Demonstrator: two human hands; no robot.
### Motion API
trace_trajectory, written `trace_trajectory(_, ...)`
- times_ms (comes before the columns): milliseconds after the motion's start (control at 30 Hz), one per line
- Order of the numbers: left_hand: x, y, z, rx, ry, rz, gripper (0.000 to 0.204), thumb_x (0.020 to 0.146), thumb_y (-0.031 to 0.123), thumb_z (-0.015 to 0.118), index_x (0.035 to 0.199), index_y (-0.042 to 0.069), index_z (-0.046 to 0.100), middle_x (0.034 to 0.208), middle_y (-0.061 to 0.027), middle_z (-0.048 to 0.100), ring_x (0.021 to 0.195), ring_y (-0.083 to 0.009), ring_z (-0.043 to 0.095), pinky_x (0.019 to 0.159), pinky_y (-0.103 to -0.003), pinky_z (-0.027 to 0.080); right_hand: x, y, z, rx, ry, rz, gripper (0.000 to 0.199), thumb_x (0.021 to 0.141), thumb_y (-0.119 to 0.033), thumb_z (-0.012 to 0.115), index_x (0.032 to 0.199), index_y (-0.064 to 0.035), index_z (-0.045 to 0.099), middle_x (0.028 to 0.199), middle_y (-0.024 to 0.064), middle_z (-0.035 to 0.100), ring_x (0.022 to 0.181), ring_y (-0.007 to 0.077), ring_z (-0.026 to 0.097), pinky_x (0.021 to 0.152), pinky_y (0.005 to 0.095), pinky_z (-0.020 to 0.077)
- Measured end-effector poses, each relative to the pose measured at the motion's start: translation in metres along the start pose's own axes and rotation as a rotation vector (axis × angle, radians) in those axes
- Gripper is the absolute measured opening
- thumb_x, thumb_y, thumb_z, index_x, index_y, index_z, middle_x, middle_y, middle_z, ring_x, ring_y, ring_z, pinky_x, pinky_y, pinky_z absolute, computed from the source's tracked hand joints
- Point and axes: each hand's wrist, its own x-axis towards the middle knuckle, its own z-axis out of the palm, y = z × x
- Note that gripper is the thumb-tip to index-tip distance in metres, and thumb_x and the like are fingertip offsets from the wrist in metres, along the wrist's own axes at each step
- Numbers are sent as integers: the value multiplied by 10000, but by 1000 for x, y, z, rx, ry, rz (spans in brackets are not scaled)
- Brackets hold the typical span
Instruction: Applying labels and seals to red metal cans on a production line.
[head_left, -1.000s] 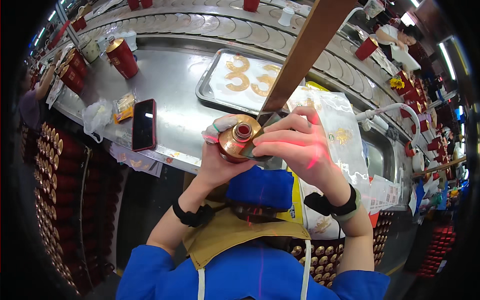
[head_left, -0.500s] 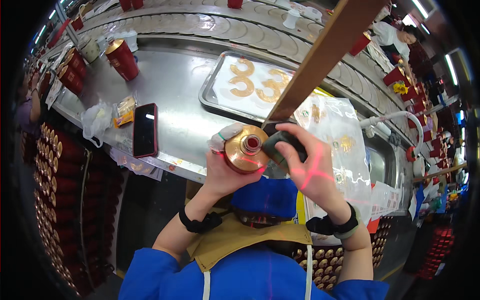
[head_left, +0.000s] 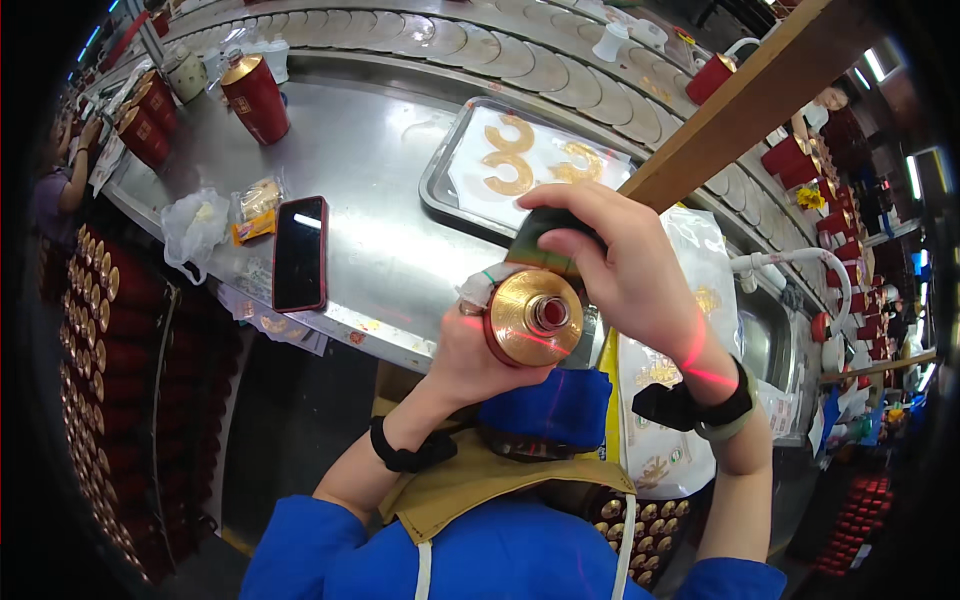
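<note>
My left hand (head_left: 462, 355) is closed round a red bottle with a gold shoulder (head_left: 522, 318), its open neck tipped up toward me. White wrapping (head_left: 485, 285) covers a fingertip of that hand. In my right hand (head_left: 632, 255) is a dark, greenish-black block-shaped pad (head_left: 543, 238), gripped between thumb and fingers at the far side of the bottle. Whether the pad touches the bottle's side I cannot tell. Beyond the hands, gold curved decals (head_left: 508, 155) lie on a white sheet in a metal tray (head_left: 432, 190).
A wooden beam (head_left: 745, 95) slants across the right. Left on the steel bench lie a phone (head_left: 300, 255), a plastic bag (head_left: 195, 235) and wrapped snacks (head_left: 257, 210); a red bottle (head_left: 257, 100) stands behind. A sink (head_left: 765, 325) is at right, a slatted conveyor (head_left: 520, 55) beyond.
The view has shifted a little. My right hand with the pad has moved from the bottle's right side up to its far side. The bottle has come slightly right and nearer me.
</note>
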Motion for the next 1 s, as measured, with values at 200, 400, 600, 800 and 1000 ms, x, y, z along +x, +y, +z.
trace_trajectory(200,0,0,-4,91,-34,39,707,644,199,953,1244,10,631,1166,-93,715,1057,-174,702,936,-336,560,3,4,11,-143,-88,49,316,866,-47,687,1180,-51,662,993,177,703,930,377,682,807,420,538)
trace_trajectory(400,-4,-8,11,-172,118,81,919,620,173,958,1380,10,467,1249,-131,619,1148,-222,638,985,-356,527,-44,-13,24,123,474,391,256,935,-79,661,1183,-13,660,1016,173,720,955,249,719,864,352,544)
trace_trajectory(600,-6,-14,15,-50,181,278,866,596,126,960,1340,87,518,1349,-181,505,1203,-343,580,970,-418,528,-78,-10,32,15,418,429,229,956,-85,648,1174,-12,655,1026,182,716,949,275,720,847,352,541)
trace_trajectory(800,-14,-13,15,212,316,365,943,600,169,986,1373,84,453,1276,-132,452,1158,-275,547,980,-396,497,-94,2,13,-1,518,238,266,982,-42,633,1243,-16,589,1003,173,715,929,327,720,839,363,544)
trace_trajectory(1000,-12,-21,7,-20,140,405,926,614,167,974,1396,69,489,1284,-156,520,1175,-319,569,980,-416,508,-103,-31,6,-319,250,-325,212,726,-30,722,921,-111,741,946,14,736,924,185,686,840,359,500)
